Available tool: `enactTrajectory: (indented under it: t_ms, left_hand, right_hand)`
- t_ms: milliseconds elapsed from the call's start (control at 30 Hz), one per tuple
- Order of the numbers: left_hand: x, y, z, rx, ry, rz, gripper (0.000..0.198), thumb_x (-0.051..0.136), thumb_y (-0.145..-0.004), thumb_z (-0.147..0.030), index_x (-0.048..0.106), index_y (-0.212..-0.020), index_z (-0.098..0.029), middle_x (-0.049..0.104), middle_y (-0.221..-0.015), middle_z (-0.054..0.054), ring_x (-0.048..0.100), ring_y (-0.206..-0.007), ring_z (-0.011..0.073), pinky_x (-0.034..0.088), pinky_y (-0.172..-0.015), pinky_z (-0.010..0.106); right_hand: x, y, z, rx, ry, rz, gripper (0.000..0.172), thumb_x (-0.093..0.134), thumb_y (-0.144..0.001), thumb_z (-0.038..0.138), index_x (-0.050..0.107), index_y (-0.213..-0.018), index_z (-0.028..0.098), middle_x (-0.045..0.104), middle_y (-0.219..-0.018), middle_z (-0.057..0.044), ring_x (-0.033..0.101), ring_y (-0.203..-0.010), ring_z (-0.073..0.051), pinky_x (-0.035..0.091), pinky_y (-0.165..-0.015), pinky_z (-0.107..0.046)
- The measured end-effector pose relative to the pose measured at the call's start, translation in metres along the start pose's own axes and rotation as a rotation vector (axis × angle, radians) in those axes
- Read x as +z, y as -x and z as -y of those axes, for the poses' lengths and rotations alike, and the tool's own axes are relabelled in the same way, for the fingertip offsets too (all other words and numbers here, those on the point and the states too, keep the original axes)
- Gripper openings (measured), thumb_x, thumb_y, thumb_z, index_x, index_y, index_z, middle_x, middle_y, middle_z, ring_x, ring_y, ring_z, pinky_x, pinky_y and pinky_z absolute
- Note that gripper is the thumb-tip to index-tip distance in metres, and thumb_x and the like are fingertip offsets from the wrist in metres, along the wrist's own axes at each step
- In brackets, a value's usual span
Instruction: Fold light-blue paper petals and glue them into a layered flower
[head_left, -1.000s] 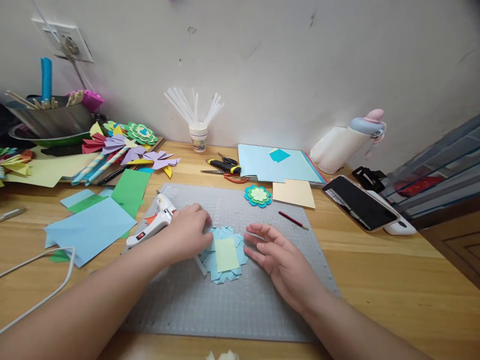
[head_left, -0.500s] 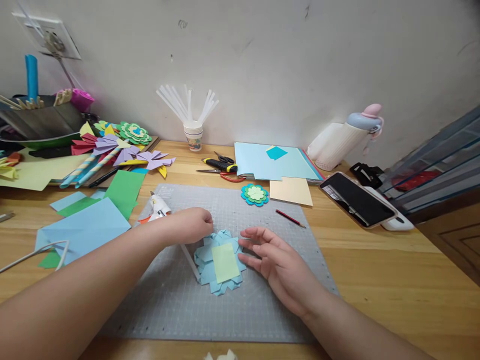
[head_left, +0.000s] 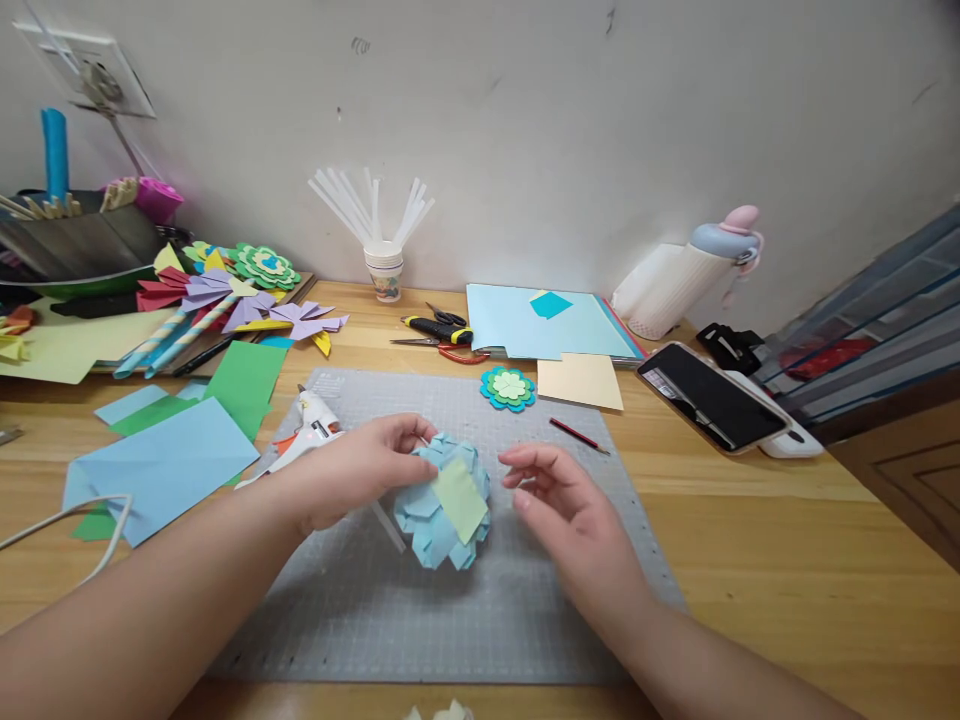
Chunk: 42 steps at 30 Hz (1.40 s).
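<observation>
While the left hand [head_left: 360, 470] grips the blue paper piece [head_left: 424, 510] at its upper left edge, the right hand [head_left: 570, 510] stands just beside the opposite edge, bearing no load. Left grip: thumb on the near face, fingers curled around behind, the paper pinched between them. Right grip: fingers curved and spread from the thumb, nothing between them, a small gap to the paper.

The blue paper piece is located over the middle of the cutting mat [head_left: 360, 620], tilted, with a pale green rectangle [head_left: 461, 500] lying on its upper face. It appears to be raised from the mat, judging by the shadow below; whether its lower edge makes contact cannot be confirmed from this angle.

Adjacent items: a glue gun [head_left: 319, 412] lies beyond the left forearm [head_left: 217, 560]; a narrow white stick [head_left: 388, 527] projects from beneath the left hand toward the piece. A layered paper flower [head_left: 508, 388] and a pencil [head_left: 579, 436] lie farther back.

Step in hand, by judgement: lifting or reorienting the piece single-handed. The next move calls for support at the free right edge, with light pressure to avoid crushing the folds.
</observation>
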<state>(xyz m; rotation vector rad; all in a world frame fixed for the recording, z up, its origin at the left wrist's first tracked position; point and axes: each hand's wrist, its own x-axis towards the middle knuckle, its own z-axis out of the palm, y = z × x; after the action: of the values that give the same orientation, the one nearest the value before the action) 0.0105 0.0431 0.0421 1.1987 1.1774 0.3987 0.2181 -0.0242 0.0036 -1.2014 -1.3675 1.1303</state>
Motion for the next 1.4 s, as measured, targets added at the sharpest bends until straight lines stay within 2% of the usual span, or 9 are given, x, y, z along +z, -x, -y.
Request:
enactTrajectory:
  t_ms: [100, 233, 367, 533, 667, 767, 967, 1167, 1400]
  left_hand:
    - [0.004, 0.006, -0.001, 0.004, 0.223, -0.044, 0.024, 0.066, -0.070, -0.028, 0.054, -0.089, -0.018, 0.058, -0.075, -0.002, 0.054, -0.063, 0.0118, 0.045, -0.058, 0.024]
    - [0.012, 0.012, 0.002, -0.021, 0.441, -0.058, 0.014, 0.062, -0.075, -0.024, 0.057, -0.086, -0.017, 0.056, -0.070, -0.001, 0.052, -0.058, 0.0109, 0.048, -0.056, 0.024]
    - [0.020, 0.021, 0.007, -0.061, 0.554, -0.020, 0.010, 0.061, -0.077, -0.021, 0.062, -0.085, -0.015, 0.055, -0.070, 0.000, 0.050, -0.056, 0.0094, 0.045, -0.050, 0.020]
    - [0.025, 0.027, 0.018, -0.082, 0.640, -0.060, 0.018, 0.060, -0.082, -0.031, 0.061, -0.093, -0.016, 0.057, -0.082, 0.002, 0.055, -0.071, 0.0143, 0.048, -0.063, 0.026]
    - [0.020, 0.026, 0.041, 0.297, 0.346, -0.460, 0.040, 0.058, -0.081, -0.052, 0.054, -0.110, -0.026, 0.054, -0.103, 0.003, 0.052, -0.100, 0.0216, 0.044, -0.083, 0.033]
    - [0.019, 0.030, 0.052, 0.616, -0.021, -0.291, 0.058, 0.076, -0.066, -0.049, 0.054, -0.116, -0.030, 0.048, -0.122, 0.005, 0.042, -0.117, 0.0265, 0.036, -0.094, 0.035]
    - [0.027, 0.043, 0.043, 1.017, -0.505, -0.353, 0.010, 0.068, -0.079, -0.019, 0.062, -0.080, -0.027, 0.055, -0.097, 0.001, 0.048, -0.094, 0.0186, 0.038, -0.085, 0.032]
    - [0.026, 0.047, 0.041, 1.113, -0.625, -0.480, 0.011, 0.061, -0.086, -0.033, 0.063, -0.077, -0.026, 0.060, -0.087, 0.003, 0.050, -0.085, 0.0197, 0.039, -0.077, 0.035]
    - [0.027, 0.048, 0.044, 1.145, -0.648, -0.440, 0.015, 0.057, -0.089, -0.034, 0.063, -0.079, -0.024, 0.058, -0.088, 0.004, 0.049, -0.085, 0.0203, 0.037, -0.077, 0.035]
  right_hand:
    - [-0.001, 0.005, 0.002, -0.415, 0.432, 0.091, 0.034, 0.061, -0.084, 0.032, 0.052, -0.116, 0.026, 0.053, -0.123, -0.010, 0.049, -0.112, -0.027, 0.036, -0.094, -0.046]
    - [0.002, 0.007, 0.002, -0.633, 0.779, 0.129, 0.072, 0.073, -0.072, 0.049, 0.040, -0.130, 0.020, 0.051, -0.129, -0.015, 0.046, -0.116, -0.033, 0.025, -0.099, -0.053]
    - [0.002, 0.004, 0.002, -0.676, 0.789, -0.003, 0.034, 0.059, -0.083, 0.018, 0.051, -0.116, 0.023, 0.059, -0.120, -0.010, 0.051, -0.110, -0.027, 0.025, -0.096, -0.050]
    - [0.001, 0.000, 0.006, -0.673, 0.580, -0.030, 0.022, 0.055, -0.081, 0.006, 0.060, -0.090, 0.025, 0.067, -0.097, -0.002, 0.058, -0.092, -0.021, 0.032, -0.085, -0.043]
    - [0.004, -0.001, 0.007, -0.562, 0.355, -0.016, 0.014, 0.061, -0.084, 0.011, 0.060, -0.086, 0.024, 0.066, -0.084, 0.000, 0.061, -0.080, -0.017, 0.036, -0.079, -0.038]
    - [0.004, 0.001, 0.009, -0.609, 0.318, 0.022, 0.010, 0.060, -0.085, 0.014, 0.061, -0.088, 0.024, 0.066, -0.083, 0.000, 0.060, -0.077, -0.017, 0.035, -0.078, -0.038]
    - [-0.002, 0.005, 0.015, -0.796, 0.449, 0.088, 0.017, 0.053, -0.082, 0.009, 0.062, -0.089, 0.023, 0.066, -0.086, -0.002, 0.059, -0.083, -0.018, 0.031, -0.086, -0.041]
    - [0.001, 0.007, 0.015, -0.806, 0.439, 0.103, 0.004, 0.056, -0.085, 0.020, 0.060, -0.087, 0.022, 0.067, -0.086, -0.001, 0.059, -0.085, -0.018, 0.028, -0.094, -0.042]
    - [0.002, 0.010, 0.018, -0.791, 0.436, 0.079, 0.013, 0.055, -0.082, 0.012, 0.063, -0.079, 0.023, 0.069, -0.076, 0.004, 0.060, -0.080, -0.015, 0.025, -0.098, -0.040]
